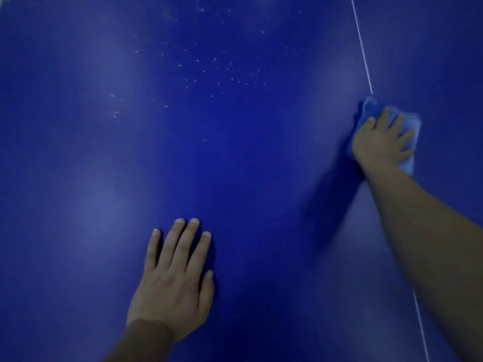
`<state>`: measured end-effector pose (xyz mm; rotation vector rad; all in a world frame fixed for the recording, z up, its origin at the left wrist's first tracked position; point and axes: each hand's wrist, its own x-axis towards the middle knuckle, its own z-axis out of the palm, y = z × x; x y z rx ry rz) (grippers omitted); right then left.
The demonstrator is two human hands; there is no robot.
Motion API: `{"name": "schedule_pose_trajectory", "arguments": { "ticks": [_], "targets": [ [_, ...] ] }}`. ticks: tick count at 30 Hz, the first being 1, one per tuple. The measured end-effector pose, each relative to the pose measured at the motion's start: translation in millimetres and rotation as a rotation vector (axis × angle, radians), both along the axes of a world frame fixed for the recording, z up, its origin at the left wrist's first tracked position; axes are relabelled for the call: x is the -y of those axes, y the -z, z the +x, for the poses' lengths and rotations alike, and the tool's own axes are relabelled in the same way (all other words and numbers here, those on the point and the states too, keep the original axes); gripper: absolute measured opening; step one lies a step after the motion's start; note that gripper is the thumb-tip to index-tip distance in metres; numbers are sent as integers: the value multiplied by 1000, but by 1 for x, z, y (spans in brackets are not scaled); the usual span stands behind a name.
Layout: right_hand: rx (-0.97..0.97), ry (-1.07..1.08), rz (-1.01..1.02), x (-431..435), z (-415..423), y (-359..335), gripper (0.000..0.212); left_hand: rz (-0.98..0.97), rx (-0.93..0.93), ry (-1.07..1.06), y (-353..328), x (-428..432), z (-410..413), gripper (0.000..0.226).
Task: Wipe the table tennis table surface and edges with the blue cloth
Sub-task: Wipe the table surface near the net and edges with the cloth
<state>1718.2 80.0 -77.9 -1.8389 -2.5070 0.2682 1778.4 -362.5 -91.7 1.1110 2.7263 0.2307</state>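
Two bare hands are lying on the blue table [78, 178], viewed from above. The left hand [172, 278] is resting palm down on the bare surface in the near middle, its fingers straight and slightly spread; it is holding nothing. The right hand [379, 142] is reaching farther out on the right and pressing down on the blue cloth [411, 122], its fingers fanned flat over the fabric rather than curled round it. The cloth is lying bunched on the table under that hand, its edges showing beyond the fingertips. It is sitting on the thin white line [362, 45], which is running from the top of the view toward the lower right. Many white specks [222, 66] are showing on the surface beyond the left hand, well apart from the cloth.
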Motion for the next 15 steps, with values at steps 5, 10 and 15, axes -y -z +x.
{"name": "schedule_pose_trajectory", "arguments": {
  "ticks": [5,10,15],
  "targets": [
    [-58,-467,75,202,-78,19,59,7,-14,11,-1,0,-2,63],
    [-42,-1135,-4,310,-95,19,56,16,-10,4,-1,0,-4,62],
    [17,-710,116,156,-63,22,54,10,0,-11,0,1,-2,62]
  ]
}}
